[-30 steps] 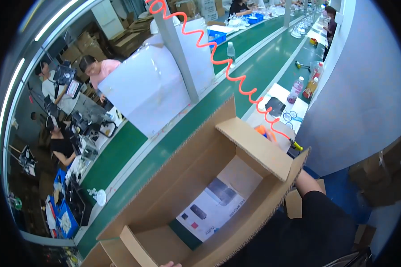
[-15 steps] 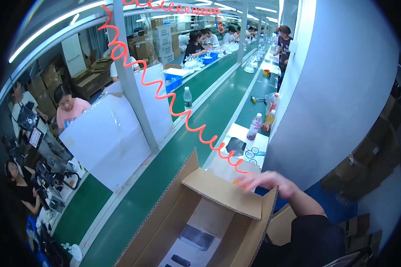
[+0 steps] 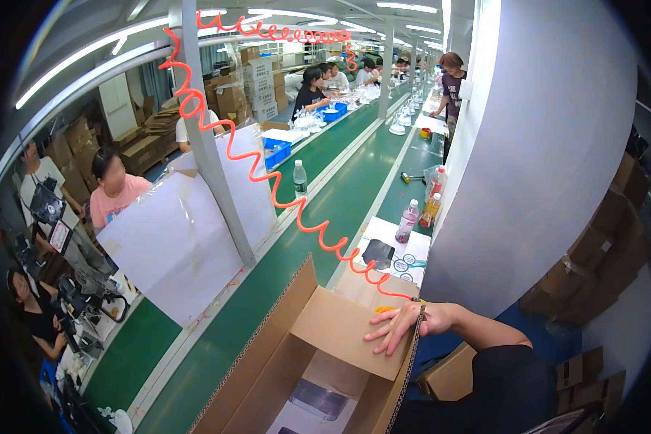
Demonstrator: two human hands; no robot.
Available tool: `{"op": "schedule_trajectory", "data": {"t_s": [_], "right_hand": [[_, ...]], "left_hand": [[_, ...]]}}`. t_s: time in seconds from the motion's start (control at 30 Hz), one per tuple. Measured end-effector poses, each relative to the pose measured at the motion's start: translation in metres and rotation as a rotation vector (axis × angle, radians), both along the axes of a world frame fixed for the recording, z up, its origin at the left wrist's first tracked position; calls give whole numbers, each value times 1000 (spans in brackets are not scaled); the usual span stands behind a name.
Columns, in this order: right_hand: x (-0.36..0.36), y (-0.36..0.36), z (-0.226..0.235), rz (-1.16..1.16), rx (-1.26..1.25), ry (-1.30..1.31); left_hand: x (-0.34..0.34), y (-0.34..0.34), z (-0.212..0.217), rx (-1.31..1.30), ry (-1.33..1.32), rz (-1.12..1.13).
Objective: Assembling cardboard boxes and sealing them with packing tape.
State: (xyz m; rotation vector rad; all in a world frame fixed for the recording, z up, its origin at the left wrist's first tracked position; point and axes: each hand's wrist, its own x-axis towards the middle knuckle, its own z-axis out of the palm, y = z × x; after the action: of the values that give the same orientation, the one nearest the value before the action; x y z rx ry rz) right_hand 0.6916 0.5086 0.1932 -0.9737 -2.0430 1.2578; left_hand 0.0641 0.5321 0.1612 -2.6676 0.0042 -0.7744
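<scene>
**Right hand [image 3: 406,325] spread on brown cardboard end flap [image 3: 336,327]**

The long, open-topped brown corrugated carton [image 3: 259,362] sits at lower centre, beside the green conveyor belt [image 3: 291,249]. The right hand's fingers are parted, lying over the flap without closing around it. The left hand is out of view; its finger state cannot be told. Inside the carton: a white printed surface with dark pictures [image 3: 312,402], partly cut off. A red coiled hose [image 3: 323,233] descends near the right hand.
</scene>
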Motion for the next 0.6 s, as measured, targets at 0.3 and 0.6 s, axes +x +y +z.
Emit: {"op": "schedule_trajectory", "data": {"t_s": [0.3,0.6], "right_hand": [[-16,0,-1,-256,-243,216],[-53,13,9,-637,-69,-465]], "left_hand": [[41,-87,-31,-927,-928,641],[39,-105,16,-1576,-681,1354]]}}
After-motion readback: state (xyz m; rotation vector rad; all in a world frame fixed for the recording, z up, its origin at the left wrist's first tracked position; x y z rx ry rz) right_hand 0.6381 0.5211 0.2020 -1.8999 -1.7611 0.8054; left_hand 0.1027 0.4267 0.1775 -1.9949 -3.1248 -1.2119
